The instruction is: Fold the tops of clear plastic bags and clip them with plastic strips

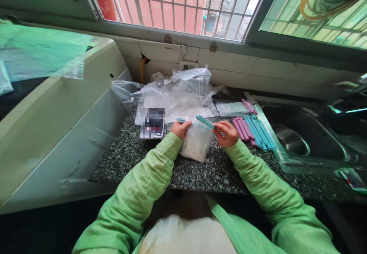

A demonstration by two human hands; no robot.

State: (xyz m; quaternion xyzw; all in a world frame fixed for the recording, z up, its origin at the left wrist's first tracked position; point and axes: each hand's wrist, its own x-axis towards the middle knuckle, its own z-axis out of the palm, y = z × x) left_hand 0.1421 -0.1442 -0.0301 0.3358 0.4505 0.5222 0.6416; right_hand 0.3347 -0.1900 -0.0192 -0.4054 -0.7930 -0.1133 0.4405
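Head view: a small clear bag of white powder (196, 143) stands on a speckled counter (218, 170), a teal sealing clip (205, 122) across its top.

The left hand (180, 129) pinches the bag's corner; the right hand (228, 133) grips the clip's end, beside spare pink and teal clips (254, 130).

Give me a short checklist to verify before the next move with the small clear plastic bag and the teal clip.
1. Small clear plastic bag of white powder held by both hands: ok, left hand at one top corner, right hand at the other.
2. Teal plastic sealing clip at the bag's mouth: ok, it lies along the top edge.
3. Clip fully closed: cannot tell.
4. Bag over the speckled granite counter: ok.
5. Spare pink and teal clips nearby: ok, beside the right hand.
6. Bag mouth folded flat: cannot tell.
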